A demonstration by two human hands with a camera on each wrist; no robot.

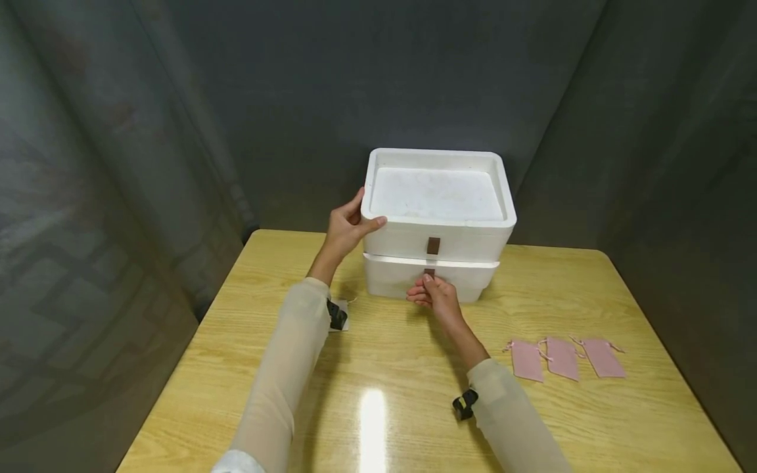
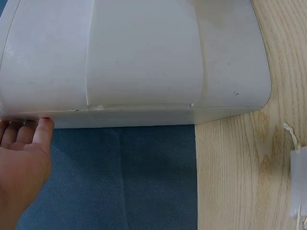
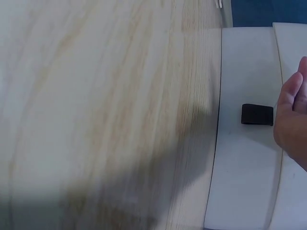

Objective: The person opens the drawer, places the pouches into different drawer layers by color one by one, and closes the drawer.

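A white two-drawer box (image 1: 437, 197) stands at the back middle of the wooden table (image 1: 390, 368); each drawer front carries a small brown tab. My left hand (image 1: 345, 228) grips the upper tier's left front corner, thumb on the rim and fingers round the side. In the left wrist view those fingers (image 2: 33, 136) lie along the box's edge (image 2: 144, 62). My right hand (image 1: 432, 294) has its fingertips bunched at the lower drawer's tab (image 1: 429, 271) and pinches its end. The right wrist view shows that tab (image 3: 257, 114) just beside the right hand (image 3: 291, 115). Both drawers look closed.
Three flat pink drawstring pouches (image 1: 562, 358) lie in a row on the right side of the table. A small white item with a string (image 1: 342, 316) lies under my left forearm; the left wrist view catches this white item (image 2: 300, 182) too. Dark grey walls close in on three sides.
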